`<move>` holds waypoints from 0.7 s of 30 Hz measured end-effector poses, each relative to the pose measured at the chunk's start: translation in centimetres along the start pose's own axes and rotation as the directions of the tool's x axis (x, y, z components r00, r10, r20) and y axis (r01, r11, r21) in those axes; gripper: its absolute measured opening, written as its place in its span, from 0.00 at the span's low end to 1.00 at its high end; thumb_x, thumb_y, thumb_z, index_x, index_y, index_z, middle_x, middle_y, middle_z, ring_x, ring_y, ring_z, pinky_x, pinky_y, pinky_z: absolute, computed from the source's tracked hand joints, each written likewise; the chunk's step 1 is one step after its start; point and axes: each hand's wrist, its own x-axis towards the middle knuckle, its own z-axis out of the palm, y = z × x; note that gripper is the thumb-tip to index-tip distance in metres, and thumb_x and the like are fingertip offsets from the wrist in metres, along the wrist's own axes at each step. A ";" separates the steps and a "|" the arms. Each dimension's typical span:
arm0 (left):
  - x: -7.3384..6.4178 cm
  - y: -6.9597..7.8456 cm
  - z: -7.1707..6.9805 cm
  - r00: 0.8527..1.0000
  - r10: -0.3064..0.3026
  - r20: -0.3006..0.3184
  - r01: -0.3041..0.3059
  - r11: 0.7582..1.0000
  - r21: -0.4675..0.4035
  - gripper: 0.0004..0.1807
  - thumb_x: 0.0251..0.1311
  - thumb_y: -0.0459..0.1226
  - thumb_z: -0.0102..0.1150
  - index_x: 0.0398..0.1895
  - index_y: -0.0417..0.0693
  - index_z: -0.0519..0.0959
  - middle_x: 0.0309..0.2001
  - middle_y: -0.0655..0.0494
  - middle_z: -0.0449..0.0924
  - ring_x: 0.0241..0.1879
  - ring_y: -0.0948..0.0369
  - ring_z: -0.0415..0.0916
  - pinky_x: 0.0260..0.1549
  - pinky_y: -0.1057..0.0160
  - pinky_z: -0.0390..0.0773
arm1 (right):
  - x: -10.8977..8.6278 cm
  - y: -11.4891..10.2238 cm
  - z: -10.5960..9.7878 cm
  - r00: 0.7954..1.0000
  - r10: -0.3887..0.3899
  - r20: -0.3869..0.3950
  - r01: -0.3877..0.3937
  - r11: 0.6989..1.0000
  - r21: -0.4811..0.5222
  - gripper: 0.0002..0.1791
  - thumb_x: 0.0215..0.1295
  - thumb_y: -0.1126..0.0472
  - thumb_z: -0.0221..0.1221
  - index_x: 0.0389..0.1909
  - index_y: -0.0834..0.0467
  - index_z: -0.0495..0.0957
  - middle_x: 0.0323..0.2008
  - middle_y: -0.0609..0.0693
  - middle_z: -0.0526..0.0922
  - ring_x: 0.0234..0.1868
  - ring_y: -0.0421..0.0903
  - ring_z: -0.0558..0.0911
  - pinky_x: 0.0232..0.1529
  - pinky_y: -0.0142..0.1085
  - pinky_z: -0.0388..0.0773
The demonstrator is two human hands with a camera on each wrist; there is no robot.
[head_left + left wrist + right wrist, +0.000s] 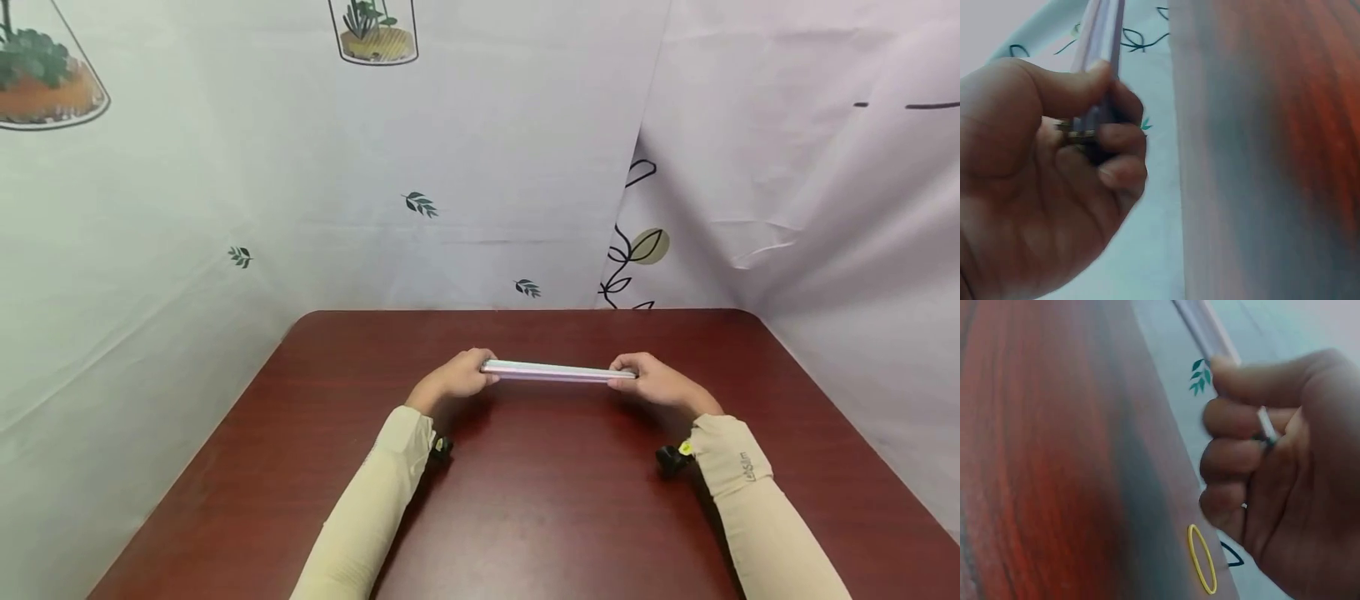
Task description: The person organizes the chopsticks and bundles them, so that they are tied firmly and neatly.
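The left grip (459,375) is closed around one end of a slim pale bar (557,372), thumb laid along it and fingers curled about it; in the left wrist view, a dark end with a brassy bit shows by the palm. The right grip (654,382) holds the opposite end in the same manner, its thumb pressed on the bar and its other fingers folded in. The bar, whitish with a lilac tint, spans the gap between both grips almost level, dipping slightly toward the right one, over the far part of the surface (555,517). Shadows fall on the dark red-brown wood beneath each grip. Behind the wrists come beige sleeves (360,517), the right one lettered near the cuff. A small black device (441,450) sits at the left wrist, and another, beside a yellow spot, at the right. Beyond the rounded far corners hangs a creased white cloth (487,125), printed with green leaf sprigs, a looping vine and, higher up, plants in glass jars
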 end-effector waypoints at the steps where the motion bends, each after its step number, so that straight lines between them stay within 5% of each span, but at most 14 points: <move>1: 0.0 0.1 -0.2 1.000 0.010 -0.008 -0.010 1.000 -0.014 0.10 0.66 0.34 0.59 0.46 0.37 0.78 0.37 0.51 0.79 0.37 0.58 0.74 0.44 0.59 0.74 | 0.0 -0.2 -0.2 1.000 -0.009 -0.009 0.009 1.000 0.026 0.08 0.67 0.64 0.61 0.38 0.67 0.77 0.27 0.55 0.76 0.26 0.41 0.72 0.28 0.32 0.71; 7: -0.1 1.6 -1.7 0.997 0.065 -0.051 -0.067 0.997 -0.037 0.12 0.67 0.39 0.61 0.46 0.39 0.78 0.33 0.54 0.78 0.33 0.59 0.71 0.39 0.61 0.72 | 0.2 -2.5 -1.0 0.994 -0.057 -0.088 0.060 0.998 0.029 0.12 0.64 0.59 0.65 0.39 0.65 0.83 0.32 0.56 0.83 0.31 0.40 0.75 0.33 0.33 0.73; 14: 0.5 3.6 -3.6 0.982 0.106 -0.158 -0.111 0.993 -0.028 0.17 0.62 0.44 0.66 0.45 0.39 0.81 0.31 0.56 0.79 0.30 0.61 0.71 0.35 0.63 0.72 | 0.6 -5.0 -3.1 0.986 -0.081 -0.146 0.098 0.989 0.111 0.13 0.61 0.63 0.68 0.42 0.68 0.84 0.13 0.44 0.70 0.11 0.36 0.60 0.12 0.30 0.56; 17: 0.7 4.6 -4.7 0.972 0.118 -0.205 -0.130 0.990 -0.049 0.18 0.62 0.44 0.66 0.44 0.37 0.82 0.30 0.53 0.79 0.30 0.60 0.71 0.35 0.62 0.73 | 0.9 -5.9 -3.8 0.982 -0.089 -0.169 0.112 0.985 0.132 0.13 0.60 0.64 0.68 0.42 0.68 0.84 0.15 0.47 0.76 0.12 0.41 0.70 0.13 0.32 0.66; 21: 0.5 5.8 -5.8 0.957 0.127 -0.262 -0.156 0.983 -0.093 0.15 0.66 0.43 0.62 0.41 0.37 0.83 0.31 0.52 0.81 0.30 0.61 0.71 0.37 0.61 0.74 | 1.4 -7.2 -4.4 0.971 -0.110 -0.210 0.134 0.986 0.101 0.14 0.57 0.63 0.70 0.41 0.68 0.85 0.24 0.50 0.84 0.19 0.48 0.81 0.25 0.35 0.79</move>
